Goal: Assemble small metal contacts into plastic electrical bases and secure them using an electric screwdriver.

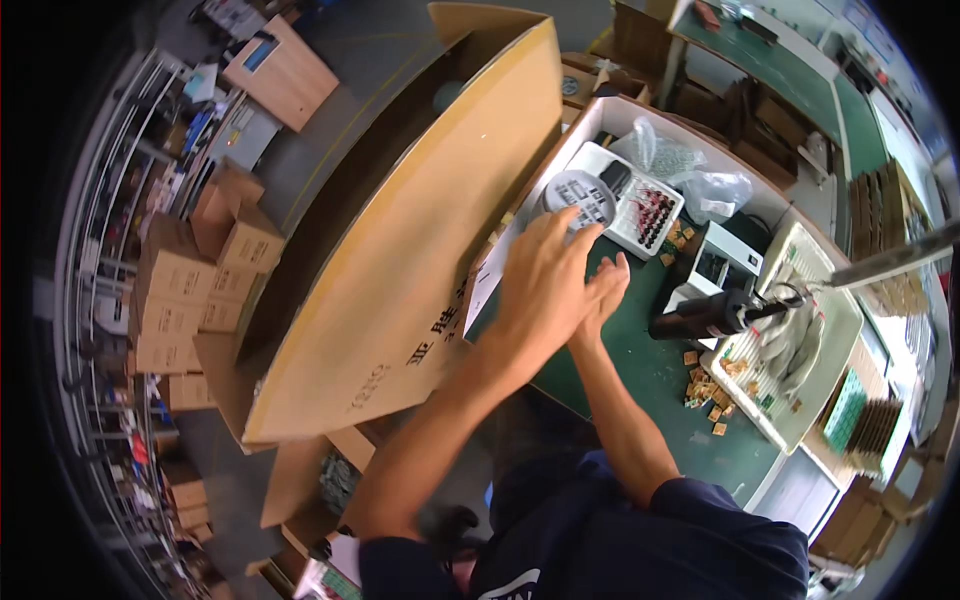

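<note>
My left hand (548,268) is raised over the green worktop with its fingers spread and slightly bent. Its fingertips overlap the lower edge of a round grey dish (583,196) holding pale pieces; whether they touch it cannot be told. Close against it, and partly hidden behind it, is my right hand (603,292), its fingers loosely curled and apart. Nothing shows in either hand, though the left palm is hidden. Beside the dish lies a white tray (626,240) with small red and black parts and a black block (615,177).
A large cardboard box (430,240) rises at left. Clear plastic bags (660,152) lie beyond the tray. To the right are a white-and-black device (722,262), a black cylindrical tool (700,316), small tan square boards (707,392) and a cream bin (842,340) with pale grey items.
</note>
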Available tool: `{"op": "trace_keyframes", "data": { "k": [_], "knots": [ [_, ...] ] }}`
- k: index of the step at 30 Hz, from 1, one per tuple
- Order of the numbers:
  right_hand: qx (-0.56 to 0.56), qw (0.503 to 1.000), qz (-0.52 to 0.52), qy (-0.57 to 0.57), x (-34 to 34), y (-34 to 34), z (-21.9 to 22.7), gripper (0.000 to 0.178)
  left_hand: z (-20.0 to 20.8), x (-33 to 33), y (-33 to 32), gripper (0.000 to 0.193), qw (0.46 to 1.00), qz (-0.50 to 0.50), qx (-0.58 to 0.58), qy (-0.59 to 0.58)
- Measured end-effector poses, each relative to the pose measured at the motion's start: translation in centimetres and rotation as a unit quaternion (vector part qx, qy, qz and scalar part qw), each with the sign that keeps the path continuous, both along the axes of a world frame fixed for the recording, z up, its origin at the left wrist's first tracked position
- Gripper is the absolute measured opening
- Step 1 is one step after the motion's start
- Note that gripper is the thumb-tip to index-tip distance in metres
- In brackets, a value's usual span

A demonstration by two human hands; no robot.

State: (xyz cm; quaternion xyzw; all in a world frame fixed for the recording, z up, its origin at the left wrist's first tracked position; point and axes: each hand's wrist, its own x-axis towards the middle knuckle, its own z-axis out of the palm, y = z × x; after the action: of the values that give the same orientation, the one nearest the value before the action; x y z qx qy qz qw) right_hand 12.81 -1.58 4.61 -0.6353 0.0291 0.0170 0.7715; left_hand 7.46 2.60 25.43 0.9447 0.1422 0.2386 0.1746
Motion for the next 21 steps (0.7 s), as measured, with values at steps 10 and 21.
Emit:
{"op": "trace_keyframes", "data": {
  "k": [10, 21],
  "knots": [
    [0.114, 0.885, 0.057, -0.448, -2.1, 8.0, 28.1, 0.016, 11.8, -6.1, 22.9, 0.035, 0.976, 0.038, -0.155, 0.146],
    [-0.767, 0.231, 0.566, -0.193, 16.6, 35.1, 27.1, 0.042, -12.3, 9.8, 36.7, 0.064, 0.897, 0.238, -0.373, 0.010]
  ]
}}
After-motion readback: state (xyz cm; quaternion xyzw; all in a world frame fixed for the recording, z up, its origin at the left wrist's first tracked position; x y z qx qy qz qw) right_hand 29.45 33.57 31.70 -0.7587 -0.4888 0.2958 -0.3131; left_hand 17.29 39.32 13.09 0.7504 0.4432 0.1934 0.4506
